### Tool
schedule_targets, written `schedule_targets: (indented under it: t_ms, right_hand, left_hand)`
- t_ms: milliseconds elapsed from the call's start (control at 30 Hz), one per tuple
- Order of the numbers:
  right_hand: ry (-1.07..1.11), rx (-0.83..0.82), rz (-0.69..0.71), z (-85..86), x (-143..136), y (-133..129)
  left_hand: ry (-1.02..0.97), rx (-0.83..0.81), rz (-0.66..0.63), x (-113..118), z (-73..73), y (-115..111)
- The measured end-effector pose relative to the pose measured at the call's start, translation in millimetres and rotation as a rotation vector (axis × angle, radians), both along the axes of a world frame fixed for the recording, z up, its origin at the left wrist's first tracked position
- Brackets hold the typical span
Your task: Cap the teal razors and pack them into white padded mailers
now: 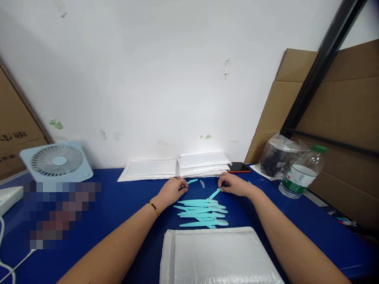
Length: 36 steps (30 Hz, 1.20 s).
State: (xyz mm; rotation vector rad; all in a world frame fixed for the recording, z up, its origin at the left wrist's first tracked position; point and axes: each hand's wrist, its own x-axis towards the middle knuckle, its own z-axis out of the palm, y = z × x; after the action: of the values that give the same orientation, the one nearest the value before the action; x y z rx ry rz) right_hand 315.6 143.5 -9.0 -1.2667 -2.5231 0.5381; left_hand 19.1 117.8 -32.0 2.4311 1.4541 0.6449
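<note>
My left hand [173, 191] is closed on a slim turquoise eyebrow razor [193, 180], whose end sticks out to the right past my fingers. My right hand [233, 184] pinches the upper end of another turquoise eyebrow razor [214, 193], which slants down to the left. Between the hands lies a small pale, translucent piece [202, 184], shaped like a blade cap. Just below them, a loose pile of several turquoise eyebrow razors [201, 215] lies mostly crosswise on the blue table. Nearest to me is a white padded envelope [219, 252], lying flat between my forearms.
White padded envelopes [152, 167] are stacked against the wall, with a second stack [204, 161] beside them. A phone [238, 167] lies to their right. A bagged dark object [271, 157] and a green-capped bottle [302, 173] stand at right. A light-blue fan [59, 161] is at left.
</note>
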Motion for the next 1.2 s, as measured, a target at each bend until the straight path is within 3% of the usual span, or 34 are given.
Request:
schedule_targets:
  t_ms: [167,367,533,667,800,933,1067,1200]
  right_hand:
    - [0.022,-0.148,0.039,-3.0,3.6,-1.9]
    - [0.045,-0.225,0.048,-4.4,3.4,-2.9]
    - [0.114,-0.252,0.068,1.6,7.9,-6.1]
    - [0.101,-0.252,-0.005,5.1,20.3,-4.9]
    - [0.239,-0.282,-0.047,7.0,15.9,-6.7]
    - [0.328,-0.232,-0.033,1.9,-19.7,-13.2]
    - [0.302,-0.23,0.016,-7.0,-36.7,-12.7]
    - [0.269,-0.186,-0.052,-12.8,-21.0,-3.0]
  left_hand:
    - [-0.051,-0.032,-0.121,3.9,-6.3,-0.1]
    - [-0.02,0.102,0.054,2.3,-10.7,-0.7]
    - [-0.037,0.08,-0.121,-1.4,-13.5,2.4]
    - [-0.066,0.046,-0.172,-3.0,-10.8,0.8]
    - [-0.159,0.035,-0.091,2.6,1.5,-7.5]
    - [-0.161,0.035,-0.114,12.6,11.8,-15.6]
    - [-0.031,0.01,-0.119,13.8,8.4,-13.5]
    - [-0.008,0.041,-0.003,4.7,0.3,-6.3]
